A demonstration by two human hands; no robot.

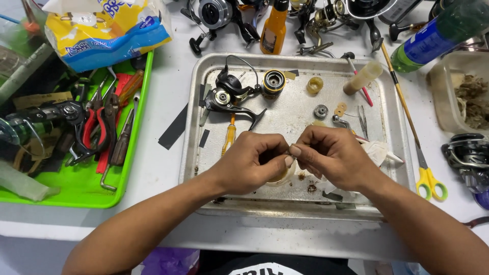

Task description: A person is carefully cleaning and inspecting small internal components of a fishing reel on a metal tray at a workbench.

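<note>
Both hands meet over the metal tray (204, 168): the left hand (249, 163) and right hand (331, 158) pinch one small part, too tiny to identify, near a dismantled fishing reel (232, 94).

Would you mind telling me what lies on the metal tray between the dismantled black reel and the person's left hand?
In the head view, a yellow-handled screwdriver lies on the metal tray between the black reel and the left hand.

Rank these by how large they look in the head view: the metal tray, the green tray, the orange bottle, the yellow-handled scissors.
1. Metal tray
2. Green tray, partly cut off at the left edge
3. Orange bottle and yellow-handled scissors: unsure, since the bottle top is cropped.
</note>
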